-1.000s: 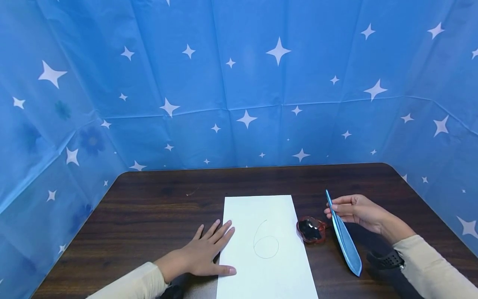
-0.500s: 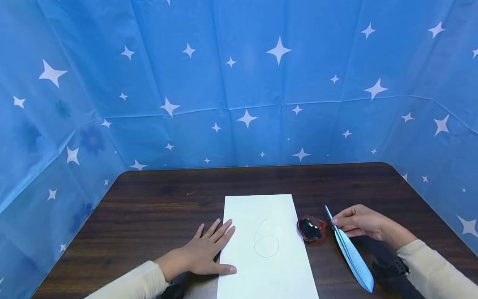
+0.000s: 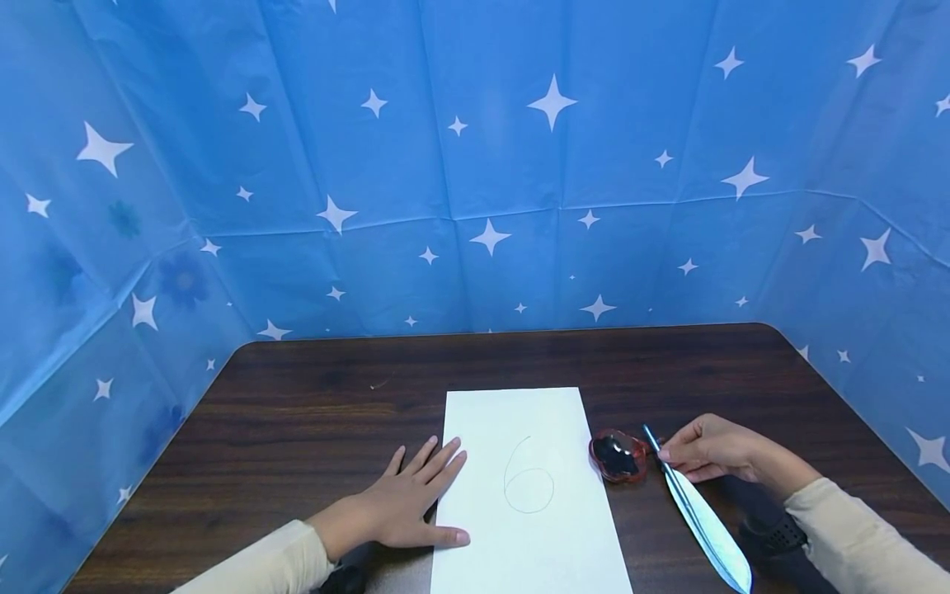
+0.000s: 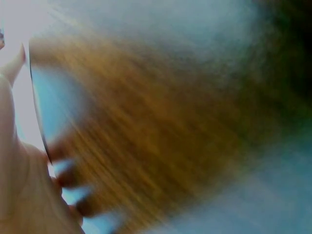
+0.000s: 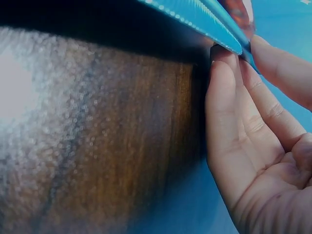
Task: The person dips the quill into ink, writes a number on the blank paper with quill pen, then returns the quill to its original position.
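My left hand (image 3: 408, 503) lies flat with spread fingers over the left edge of a white paper sheet (image 3: 564, 553). A thin hand-drawn 6 (image 3: 529, 491) marks the paper's middle. In the head view my right hand (image 3: 727, 450) pinches the thin shaft of a shiny blue feather pen (image 3: 708, 528) between thumb and fingers. Its broad feather end points toward me, low over the table. The right wrist view shows the thumb and fingertips (image 5: 258, 46) at the shaft, with the ribbed blue feather (image 5: 195, 19) running off to the upper left.
Between paper and feather pen sits a red flower-shaped dish (image 3: 636, 474) with a dark, glossy centre. The dark wooden table (image 3: 319, 412) has rounded far corners. A blue curtain with white stars (image 3: 475, 165) stands behind and at both sides.
My right hand has come down toward the table with the feather pen, whose broad end has swung nearer to me and to the right. The left hand and paper have stayed put.
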### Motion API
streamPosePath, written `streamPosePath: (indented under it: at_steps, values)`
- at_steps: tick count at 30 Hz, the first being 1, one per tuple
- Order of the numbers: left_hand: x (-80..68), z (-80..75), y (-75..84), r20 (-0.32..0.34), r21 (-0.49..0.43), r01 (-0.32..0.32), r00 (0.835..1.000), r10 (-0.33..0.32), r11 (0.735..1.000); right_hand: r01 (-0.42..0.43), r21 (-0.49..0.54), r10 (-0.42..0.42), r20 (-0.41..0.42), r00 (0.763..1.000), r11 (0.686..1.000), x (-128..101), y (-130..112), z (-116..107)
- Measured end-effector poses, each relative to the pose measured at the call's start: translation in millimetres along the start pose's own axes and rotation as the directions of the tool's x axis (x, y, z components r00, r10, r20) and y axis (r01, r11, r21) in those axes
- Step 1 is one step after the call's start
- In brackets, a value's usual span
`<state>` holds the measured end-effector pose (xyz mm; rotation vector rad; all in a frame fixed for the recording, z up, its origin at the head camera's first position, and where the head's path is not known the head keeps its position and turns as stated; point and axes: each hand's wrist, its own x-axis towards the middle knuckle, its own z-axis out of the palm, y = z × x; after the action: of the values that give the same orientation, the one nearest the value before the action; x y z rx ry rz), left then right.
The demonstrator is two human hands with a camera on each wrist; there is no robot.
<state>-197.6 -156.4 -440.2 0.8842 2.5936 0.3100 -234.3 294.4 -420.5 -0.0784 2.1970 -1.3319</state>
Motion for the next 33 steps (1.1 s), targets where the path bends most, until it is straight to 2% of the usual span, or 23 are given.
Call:
streamPosePath:
  at_steps: [9,22,33]
  values:
    - [5.2,7.9,-9.2,-0.018,-0.002,-0.015,1.0,0.015,1.0,-0.009,-0.001,0.009,-0.005,1.0,1.0,0,-1,1]
    - [-0.1,-4.2,1.9,0.007,-0.002,-0.003,1.0,0.003,1.0,0.006,-0.012,-0.006,0.012,1.0,1.0,-1,1,-1]
    - [8.5,7.1,-7.4,-0.028,0.022,-0.024,0.999,0.025,0.999,0.006,-0.043,-0.006,-0.001,1.0,0.999,-6,-4,-9]
